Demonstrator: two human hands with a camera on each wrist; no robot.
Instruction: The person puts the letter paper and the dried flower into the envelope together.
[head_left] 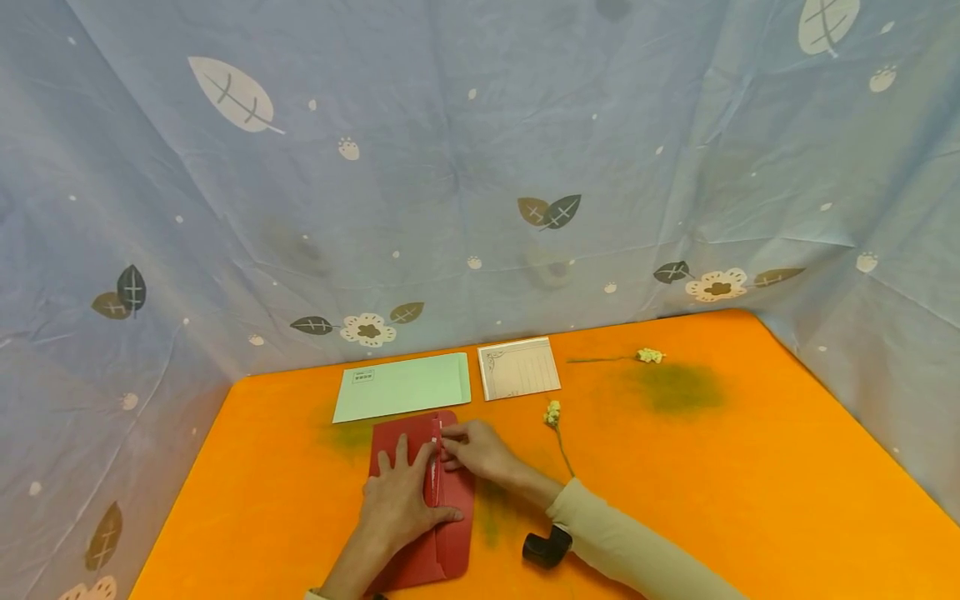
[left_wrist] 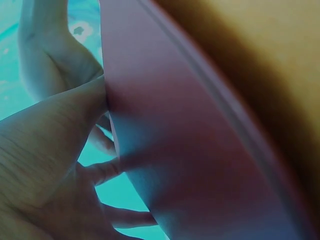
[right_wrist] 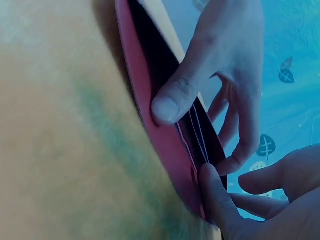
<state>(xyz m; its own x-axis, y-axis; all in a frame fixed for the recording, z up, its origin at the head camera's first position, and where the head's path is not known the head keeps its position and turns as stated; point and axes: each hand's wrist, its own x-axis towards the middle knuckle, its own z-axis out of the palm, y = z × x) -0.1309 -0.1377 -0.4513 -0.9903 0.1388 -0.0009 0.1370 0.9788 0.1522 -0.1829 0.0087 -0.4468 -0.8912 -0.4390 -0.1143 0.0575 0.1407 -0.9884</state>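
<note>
- Straddling the slit of the red envelope (head_left: 459,487) with both hands; it lies flat on the orange tabletop (head_left: 675,483), just near of the mint envelope (head_left: 405,387).
- Long axis runs away from me, slit along it. Far stretch of slit sits directly left of my right fingertips; both hands touch the envelope, the left covering more.
- Left hand (head_left: 397,500): fingers spread wide on the envelope's left part, thumb reaching across onto the right-hand flap, nothing gripped.
- Right hand (head_left: 480,454): fingers curled, pinching at the slit. White-edged contents (head_left: 434,477) show there; which layer is between my fingertips, I cannot tell.
</note>
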